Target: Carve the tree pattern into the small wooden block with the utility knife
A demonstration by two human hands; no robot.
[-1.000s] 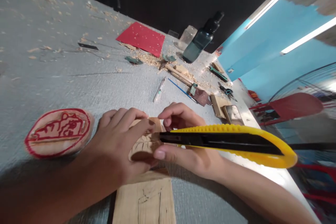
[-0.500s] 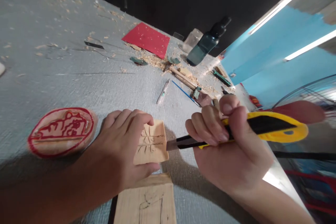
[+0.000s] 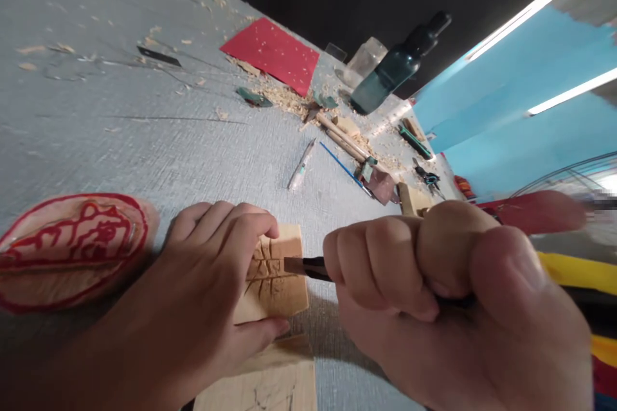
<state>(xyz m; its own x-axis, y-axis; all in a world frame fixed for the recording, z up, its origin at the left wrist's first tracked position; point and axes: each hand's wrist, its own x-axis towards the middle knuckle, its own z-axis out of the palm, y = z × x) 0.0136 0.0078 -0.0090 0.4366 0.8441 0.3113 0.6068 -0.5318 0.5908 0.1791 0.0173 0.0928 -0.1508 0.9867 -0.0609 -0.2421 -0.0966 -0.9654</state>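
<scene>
My left hand (image 3: 202,282) presses down on a small square wooden block (image 3: 279,276) with carved lines, fingers curled over its left edge and thumb under its near edge. My right hand (image 3: 434,295) is closed in a fist round a yellow utility knife (image 3: 569,270). The knife's blade tip (image 3: 294,264) rests on the block's carved face.
A round wooden piece with a red carved design (image 3: 67,250) lies left of my left hand. A second pencilled wooden slab (image 3: 260,385) sits at the near edge. Farther back are wood shavings, a red sheet (image 3: 272,54), a dark bottle (image 3: 395,67), a glass jar, and several hand tools.
My right hand changed from a loose hold on the knife to a fist grip and brought the blade onto the block. The left hand stayed on the block.
</scene>
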